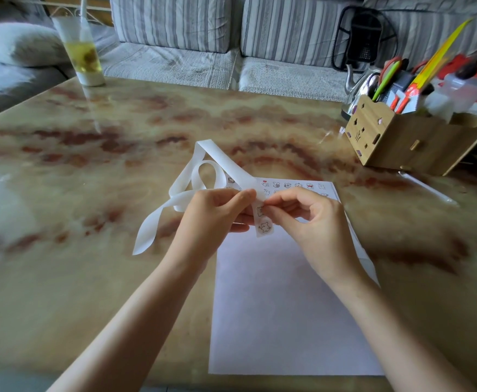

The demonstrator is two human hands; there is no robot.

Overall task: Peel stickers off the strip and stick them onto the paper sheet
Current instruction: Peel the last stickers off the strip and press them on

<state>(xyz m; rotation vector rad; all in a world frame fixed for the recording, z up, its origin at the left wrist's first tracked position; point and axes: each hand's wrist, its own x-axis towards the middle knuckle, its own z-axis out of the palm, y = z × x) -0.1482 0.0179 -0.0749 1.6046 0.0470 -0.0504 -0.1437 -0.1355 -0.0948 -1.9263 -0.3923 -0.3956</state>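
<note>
A long white sticker strip loops and curls above the table, its free tail trailing down to the left. My left hand holds the strip near its printed end, where two small cartoon stickers show. My right hand pinches at the strip's edge just right of my left thumb. Beneath both hands lies a white paper sheet. Several small stickers sit in rows along the sheet's far edge.
A marble-patterned table carries everything. A wooden organiser box full of pens and scissors stands at the right. A tall glass of yellow drink sits far left. A striped sofa lies behind.
</note>
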